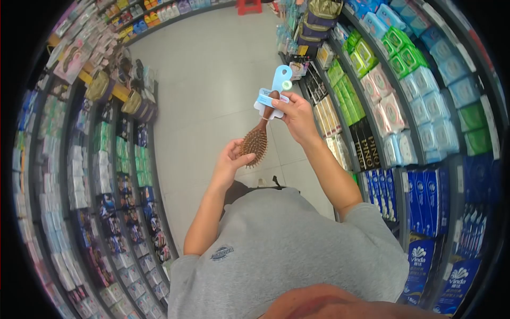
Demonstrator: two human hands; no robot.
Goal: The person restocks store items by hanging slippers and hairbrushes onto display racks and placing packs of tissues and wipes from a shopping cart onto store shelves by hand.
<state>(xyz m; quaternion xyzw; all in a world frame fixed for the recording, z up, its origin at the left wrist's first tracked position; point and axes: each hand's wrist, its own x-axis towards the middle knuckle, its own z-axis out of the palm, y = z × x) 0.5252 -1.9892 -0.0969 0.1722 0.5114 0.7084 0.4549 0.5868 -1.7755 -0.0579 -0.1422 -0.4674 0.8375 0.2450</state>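
A brown paddle hairbrush point(255, 144) is held between both hands, bristles facing up and its head toward the lower left. My left hand point(231, 161) grips the brush head, with the thumb over the bristles' lower edge. My right hand point(297, 116) pinches the handle end together with a light blue and white card tag point(264, 100). The tag wraps round the handle, and its blue hanging tab with a hole extends above. Part of the handle is covered by the tag.
Shelves of packaged goods point(109, 175) curve along the left. On the right, shelves hold wipes point(390, 114) and blue tissue packs point(426, 199). A tiled floor point(196, 95) runs between them, with a red stool point(249, 6) at the far end.
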